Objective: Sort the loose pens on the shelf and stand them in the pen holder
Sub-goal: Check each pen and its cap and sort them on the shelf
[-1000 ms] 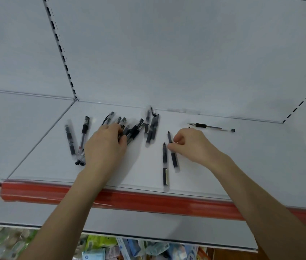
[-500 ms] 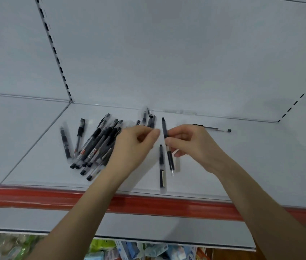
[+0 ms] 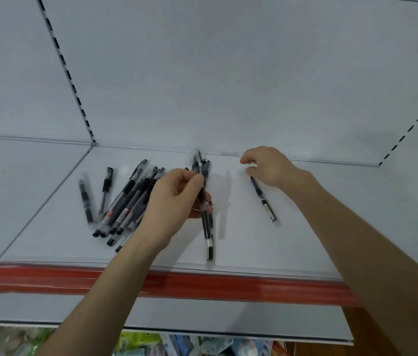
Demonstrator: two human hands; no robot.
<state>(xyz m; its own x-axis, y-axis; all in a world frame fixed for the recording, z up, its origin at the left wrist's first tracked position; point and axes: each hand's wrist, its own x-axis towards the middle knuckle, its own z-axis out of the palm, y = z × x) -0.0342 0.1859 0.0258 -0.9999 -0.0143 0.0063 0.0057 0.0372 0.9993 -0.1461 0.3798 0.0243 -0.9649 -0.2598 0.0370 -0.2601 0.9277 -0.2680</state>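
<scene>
Black pens lie loose on the white shelf (image 3: 305,227). My left hand (image 3: 174,199) is shut on one black pen (image 3: 205,219), held nearly upright just above the shelf. Another pen (image 3: 210,250) lies below it near the front edge. A pile of several pens (image 3: 128,204) sits to the left of that hand, with two single pens (image 3: 86,201) further left. A few more pens (image 3: 202,163) rest at the back wall. My right hand (image 3: 269,167) hovers near the back, fingers curled and apart, fingertips close to the top end of a slanted pen (image 3: 263,199). No pen holder is in view.
A red strip (image 3: 202,281) runs along the shelf's front edge. Slotted uprights (image 3: 69,75) stand at the back left and right. Coloured packages (image 3: 151,343) show on a lower level below the shelf.
The pen my right hand was pinching is now in my left hand. My right hand has moved right and back, beside a pen that now lies slanted.
</scene>
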